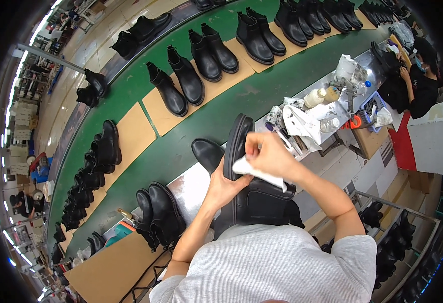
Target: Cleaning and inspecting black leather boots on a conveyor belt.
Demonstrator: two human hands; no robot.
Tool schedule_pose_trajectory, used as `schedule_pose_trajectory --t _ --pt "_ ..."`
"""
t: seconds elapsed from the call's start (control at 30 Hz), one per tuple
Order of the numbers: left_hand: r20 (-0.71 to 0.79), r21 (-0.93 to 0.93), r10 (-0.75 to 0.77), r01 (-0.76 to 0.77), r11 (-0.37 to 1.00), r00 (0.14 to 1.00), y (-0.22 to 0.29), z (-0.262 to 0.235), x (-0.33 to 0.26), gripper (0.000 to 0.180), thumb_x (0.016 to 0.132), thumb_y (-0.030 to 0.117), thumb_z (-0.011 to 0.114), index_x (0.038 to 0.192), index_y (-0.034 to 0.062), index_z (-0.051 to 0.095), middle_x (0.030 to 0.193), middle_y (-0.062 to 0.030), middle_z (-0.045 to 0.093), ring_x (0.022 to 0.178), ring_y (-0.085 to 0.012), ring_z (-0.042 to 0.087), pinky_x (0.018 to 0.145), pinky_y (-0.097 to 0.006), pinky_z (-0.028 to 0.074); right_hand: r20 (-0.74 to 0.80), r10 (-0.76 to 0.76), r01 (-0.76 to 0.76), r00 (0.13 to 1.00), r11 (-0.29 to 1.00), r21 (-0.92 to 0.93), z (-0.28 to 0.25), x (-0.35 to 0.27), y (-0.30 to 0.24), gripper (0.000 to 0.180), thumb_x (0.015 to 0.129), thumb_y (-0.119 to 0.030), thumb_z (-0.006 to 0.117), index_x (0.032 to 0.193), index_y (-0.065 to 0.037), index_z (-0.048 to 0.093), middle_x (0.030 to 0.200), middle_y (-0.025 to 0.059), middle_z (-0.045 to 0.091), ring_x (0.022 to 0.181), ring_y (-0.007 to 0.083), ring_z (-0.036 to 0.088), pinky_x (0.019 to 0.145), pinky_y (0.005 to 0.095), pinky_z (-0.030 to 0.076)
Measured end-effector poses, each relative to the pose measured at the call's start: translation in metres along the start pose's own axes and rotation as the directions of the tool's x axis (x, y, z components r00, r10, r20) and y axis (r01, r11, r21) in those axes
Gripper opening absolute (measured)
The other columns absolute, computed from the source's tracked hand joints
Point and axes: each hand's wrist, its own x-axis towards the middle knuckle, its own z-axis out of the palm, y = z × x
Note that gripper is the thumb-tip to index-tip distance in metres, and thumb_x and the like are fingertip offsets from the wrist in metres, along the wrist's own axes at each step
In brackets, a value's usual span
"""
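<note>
Smooth, leather-like black with a soft gloss on the raised boot, against matt, wrinkled white cloth. Bright, bare metal on the near counter; low-sheen, scuffed green on the far counter, beneath matt brown cardboard sheets. Clear plastic in the bottle at right, ribbed matt knit in the grey shirt, glossy tile across the far-left floor.

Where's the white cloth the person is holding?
The white cloth is just right of the head view's middle, in the right hand, against the black boot the left hand holds.
</note>
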Motion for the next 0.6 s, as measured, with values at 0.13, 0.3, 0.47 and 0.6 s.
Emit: schedule_pose_trajectory --t 0.13,0.3,0.47,0.6 --pt "0.032 -0.044 -0.084 0.085 0.995 0.996 0.013 0.001 0.001 0.062 0.07 0.018 0.075 0.123 -0.0012 0.048 0.105 -0.0124 0.063 0.097 -0.0189 0.059 0.088 -0.031 0.045 -0.179 0.112 -0.086 0.977 0.985 0.15 -0.029 0.04 0.021 0.011 0.065 0.003 0.062 0.065 -0.001 0.052 0.06 0.0017 0.053 0.059 0.0086 0.05 0.055 0.024 0.042" --pt "0.034 0.024 -0.001 0.001 1.0 0.999 -0.006 -0.006 -0.001 0.063 0.071 0.02 0.075 0.124 -0.0008 0.047 0.108 -0.0136 0.062 0.1 -0.0204 0.06 0.088 -0.032 0.046 0.044 0.016 -0.018 0.999 0.999 0.039 0.009 -0.008 -0.004 0.013 0.063 0.002 0.064 0.064 -0.001 0.051 0.058 0.0023 0.049 0.059 0.0083 0.05 0.055 0.024 0.042" --pt "0.028 0.02 -0.031 0.031 0.999 0.999 0.017 0.004 -0.008 0.065 0.072 0.021 0.075 0.125 -0.0035 0.047 0.109 -0.0152 0.062 0.102 -0.0213 0.059 0.09 -0.033 0.045 -0.309 0.021 0.007 0.951 0.996 0.091 -0.042 0.057 0.057 0.002 0.072 0.0 0.061 0.07 0.0 0.06 0.06 0.0031 0.058 0.056 0.0081 0.052 0.051 0.025 0.042" --pt "0.008 -0.046 0.064 -0.064 0.997 0.998 0.015 -0.007 -0.009 0.063 0.073 0.019 0.076 0.123 -0.0047 0.047 0.109 -0.0129 0.062 0.101 -0.0206 0.059 0.089 -0.033 0.046 -0.355 -0.022 0.081 0.935 0.985 0.151 -0.034 0.042 0.056 0.053 0.067 0.01 0.051 0.119 -0.001 0.049 0.111 0.0096 0.056 0.06 0.0042 0.049 0.053 0.0214 0.041"
